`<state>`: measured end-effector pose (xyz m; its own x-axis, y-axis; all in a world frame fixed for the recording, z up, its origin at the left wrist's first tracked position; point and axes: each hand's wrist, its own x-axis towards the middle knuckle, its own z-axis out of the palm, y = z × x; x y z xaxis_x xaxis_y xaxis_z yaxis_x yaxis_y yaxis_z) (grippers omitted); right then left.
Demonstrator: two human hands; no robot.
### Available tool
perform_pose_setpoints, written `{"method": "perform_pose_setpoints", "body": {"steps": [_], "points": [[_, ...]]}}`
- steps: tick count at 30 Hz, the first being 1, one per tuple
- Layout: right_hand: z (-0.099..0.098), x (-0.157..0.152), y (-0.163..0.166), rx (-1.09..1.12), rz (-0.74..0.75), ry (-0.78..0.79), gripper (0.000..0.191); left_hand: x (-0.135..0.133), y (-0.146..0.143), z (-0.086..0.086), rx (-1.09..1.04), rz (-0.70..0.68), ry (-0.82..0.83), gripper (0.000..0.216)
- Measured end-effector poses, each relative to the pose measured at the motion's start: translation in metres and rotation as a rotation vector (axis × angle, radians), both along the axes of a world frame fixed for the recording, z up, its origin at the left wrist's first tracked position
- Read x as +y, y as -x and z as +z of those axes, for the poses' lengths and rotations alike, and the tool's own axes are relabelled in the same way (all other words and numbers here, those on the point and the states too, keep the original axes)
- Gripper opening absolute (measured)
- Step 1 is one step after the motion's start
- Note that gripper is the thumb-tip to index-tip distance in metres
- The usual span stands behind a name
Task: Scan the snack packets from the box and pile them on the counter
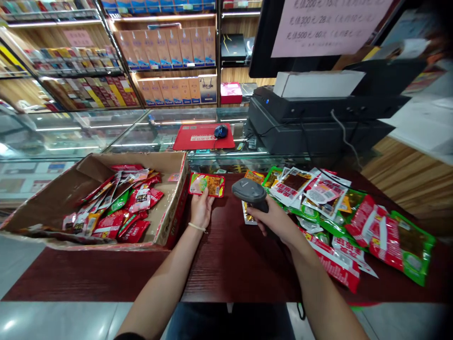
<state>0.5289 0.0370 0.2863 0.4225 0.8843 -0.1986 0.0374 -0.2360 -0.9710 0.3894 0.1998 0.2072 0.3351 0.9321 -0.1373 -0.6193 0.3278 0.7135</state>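
Note:
My left hand (201, 208) grips a red snack packet (207, 184) by its lower edge and holds it up flat just right of the cardboard box (170, 163). My right hand (274, 219) is wrapped round the handle of a dark grey barcode scanner (249, 190), whose head sits close to the right of the packet. Another small gold packet (247, 215) lies on the dark red table (230, 264) under the scanner. A thin band circles my left wrist.
The cardboard box holds several red and green snack packets (120, 208). A loose pile of snack packets (339, 212) covers the table's right side. Behind stand a glass counter (106, 137), a red mouse pad with mouse (220, 131), a black register (318, 118) and shelves of boxes.

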Motion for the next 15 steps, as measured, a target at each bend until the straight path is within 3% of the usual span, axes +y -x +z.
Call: {"method": "perform_pose_setpoints", "body": {"steps": [5,8,12,15], "points": [[0.009,-0.006,-0.022,0.175,-0.282,-0.189,0.041,-0.005,-0.004,0.001,0.215,-0.024,-0.096,0.039],[0.017,-0.013,-0.036,0.232,-0.400,-0.280,0.043,-0.005,-0.018,0.008,0.371,-0.114,-0.164,0.040],[0.024,-0.023,-0.047,0.304,-0.439,-0.372,0.043,-0.001,-0.059,0.026,0.565,-0.286,-0.412,0.039],[0.026,-0.027,-0.051,0.339,-0.433,-0.404,0.043,0.002,-0.099,0.039,0.760,-0.328,-0.563,0.039]]}}
